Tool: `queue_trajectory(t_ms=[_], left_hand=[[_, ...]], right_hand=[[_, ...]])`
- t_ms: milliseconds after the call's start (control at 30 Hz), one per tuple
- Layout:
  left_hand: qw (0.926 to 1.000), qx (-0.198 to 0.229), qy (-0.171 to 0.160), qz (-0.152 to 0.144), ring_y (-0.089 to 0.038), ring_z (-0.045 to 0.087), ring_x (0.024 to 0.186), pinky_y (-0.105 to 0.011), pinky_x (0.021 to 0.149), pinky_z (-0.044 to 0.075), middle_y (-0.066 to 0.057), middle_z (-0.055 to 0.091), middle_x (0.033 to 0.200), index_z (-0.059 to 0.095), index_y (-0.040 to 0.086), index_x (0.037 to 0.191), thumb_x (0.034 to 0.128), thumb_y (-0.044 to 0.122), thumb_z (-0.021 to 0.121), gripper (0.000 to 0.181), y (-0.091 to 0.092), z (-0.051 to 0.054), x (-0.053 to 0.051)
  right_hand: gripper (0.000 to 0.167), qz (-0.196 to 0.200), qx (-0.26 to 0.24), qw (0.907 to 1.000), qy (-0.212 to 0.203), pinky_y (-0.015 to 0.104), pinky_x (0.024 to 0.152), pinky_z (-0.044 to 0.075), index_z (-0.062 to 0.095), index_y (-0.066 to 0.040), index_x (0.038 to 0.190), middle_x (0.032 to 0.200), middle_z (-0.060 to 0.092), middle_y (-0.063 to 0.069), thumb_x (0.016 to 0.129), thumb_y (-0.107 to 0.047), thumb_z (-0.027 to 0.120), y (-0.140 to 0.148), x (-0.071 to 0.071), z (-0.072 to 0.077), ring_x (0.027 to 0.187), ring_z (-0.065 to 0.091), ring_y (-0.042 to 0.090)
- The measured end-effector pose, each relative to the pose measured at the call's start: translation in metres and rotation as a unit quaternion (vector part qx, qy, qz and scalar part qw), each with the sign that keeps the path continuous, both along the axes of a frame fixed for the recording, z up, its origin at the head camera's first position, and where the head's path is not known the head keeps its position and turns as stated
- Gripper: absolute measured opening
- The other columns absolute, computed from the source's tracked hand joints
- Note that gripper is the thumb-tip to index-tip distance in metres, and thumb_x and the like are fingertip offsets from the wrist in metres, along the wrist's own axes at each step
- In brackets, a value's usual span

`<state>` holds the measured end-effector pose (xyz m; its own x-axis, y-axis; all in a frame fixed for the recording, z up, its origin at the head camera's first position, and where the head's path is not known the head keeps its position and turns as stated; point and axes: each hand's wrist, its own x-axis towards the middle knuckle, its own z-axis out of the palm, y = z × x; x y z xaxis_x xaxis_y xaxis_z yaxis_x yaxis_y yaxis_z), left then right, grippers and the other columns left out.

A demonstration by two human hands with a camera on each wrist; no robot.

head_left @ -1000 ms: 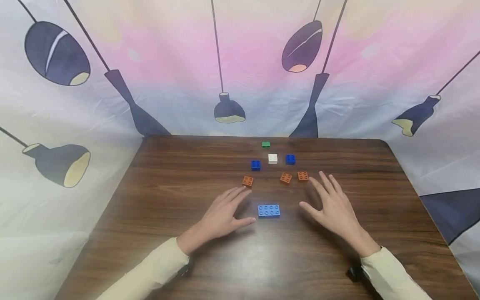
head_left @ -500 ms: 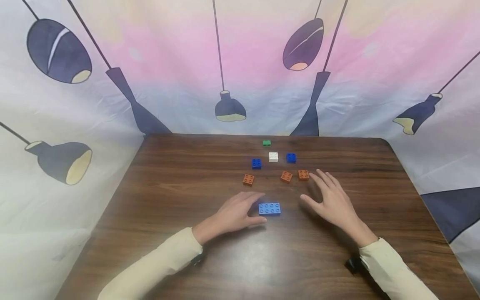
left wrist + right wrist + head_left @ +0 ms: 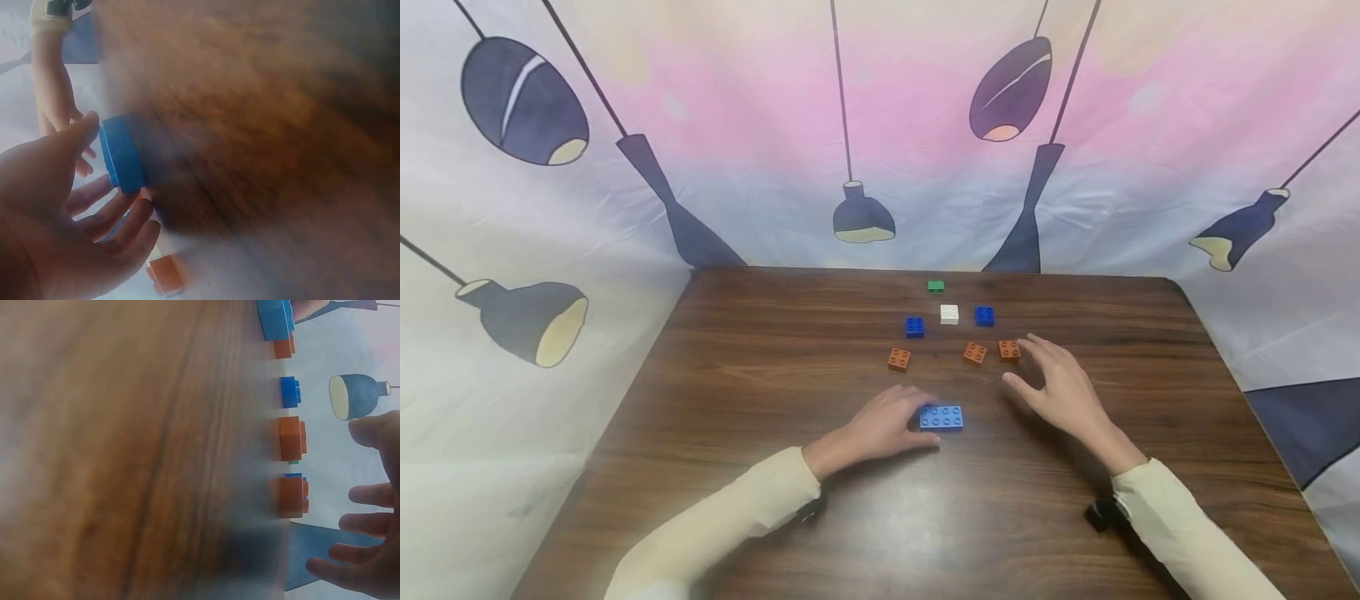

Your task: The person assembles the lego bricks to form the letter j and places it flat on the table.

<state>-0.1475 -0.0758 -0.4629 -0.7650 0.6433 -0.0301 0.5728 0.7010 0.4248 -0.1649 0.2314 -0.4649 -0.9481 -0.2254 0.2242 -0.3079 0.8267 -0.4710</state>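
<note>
A light blue eight-stud brick lies flat on the wooden table. My left hand is at its left end, fingertips by the far edge and thumb by the near edge. In the left wrist view the brick stands between the thumb and fingers of that hand; whether they touch it I cannot tell. Fingers spread and holding nothing, my right hand hovers beside the rightmost orange brick. The right wrist view shows this hand apart from the orange brick.
Two more orange bricks lie beyond the light blue one. Farther back are two dark blue bricks, a white brick and a small green brick. Printed cloth hangs behind the table.
My left hand has moved right, from near the left orange brick to the end of the light blue brick. My right hand has shifted slightly, its fingers drawn closer together. The bricks keep their places.
</note>
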Motion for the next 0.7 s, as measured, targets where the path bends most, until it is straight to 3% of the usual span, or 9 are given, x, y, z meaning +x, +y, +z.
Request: queue_trajectory(t_ms=[467, 700], left_hand=[[0.9997, 0.019, 0.001, -0.017, -0.016, 0.064, 0.108, -0.034, 0.096, 0.05, -0.002, 0.072, 0.121, 0.068, 0.012, 0.128, 0.0912, 0.035, 0.077, 0.045, 0.003, -0.003, -0.01], [0.9994, 0.031, -0.011, -0.004, -0.019, 0.065, 0.108, -0.036, 0.096, 0.051, -0.006, 0.071, 0.12, 0.067, 0.008, 0.128, 0.0929, 0.032, 0.076, 0.043, 0.005, -0.003, -0.017]], right_hand=[[0.062, 0.001, -0.014, 0.9997, -0.018, 0.068, 0.11, 0.032, 0.051, 0.0, 0.146, 0.152, 0.046, 0.027, 0.099, -0.038, 0.067, 0.001, -0.019, 0.0, 0.137, 0.043, 0.05], [0.059, 0.007, -0.024, 0.9993, -0.026, 0.066, 0.109, 0.035, 0.051, 0.002, 0.145, 0.149, 0.049, 0.028, 0.099, -0.032, 0.068, 0.004, -0.027, -0.002, 0.136, 0.046, 0.048]])
